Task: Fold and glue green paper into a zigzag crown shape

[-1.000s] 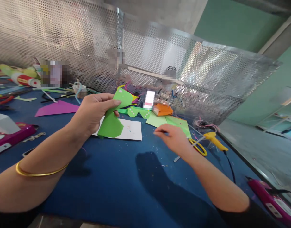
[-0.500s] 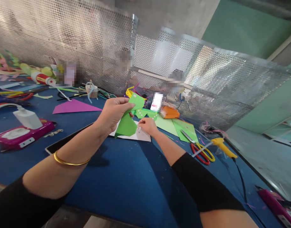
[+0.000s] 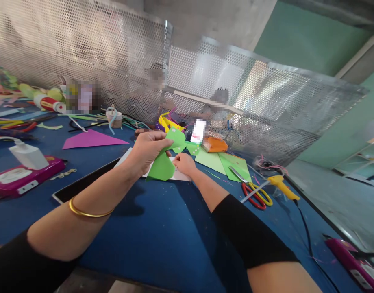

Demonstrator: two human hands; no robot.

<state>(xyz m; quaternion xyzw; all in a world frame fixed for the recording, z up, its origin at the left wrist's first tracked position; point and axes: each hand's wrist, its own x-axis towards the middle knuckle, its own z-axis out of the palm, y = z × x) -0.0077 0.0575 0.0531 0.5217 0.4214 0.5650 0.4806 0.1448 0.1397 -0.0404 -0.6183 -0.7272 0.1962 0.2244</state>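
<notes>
My left hand (image 3: 148, 148) is closed on a bent piece of green paper (image 3: 161, 167), thumb on top, with a small white square near the paper's upper end. Close to the paper's right edge, my right hand (image 3: 185, 163) has its fingers pinched together above a white sheet (image 3: 181, 176). What those fingertips hold, if anything, is too small to make out. Just behind the hands lies another green paper shape with white dots (image 3: 193, 149). The white sheet is partly hidden by the green paper and my hands.
Scissors (image 3: 251, 189) and a yellow glue gun (image 3: 283, 187) lie to the right, by light green sheets (image 3: 210, 161). To the left are purple paper (image 3: 94, 139), a dark flat tray-like object (image 3: 86, 183) and a magenta power strip (image 3: 25, 179). Perforated metal panels (image 3: 114, 61) stand behind.
The view has shifted slightly, so most things sit a little further left. The green paper has turned slightly in my left hand. My right hand remains pinched beside it.
</notes>
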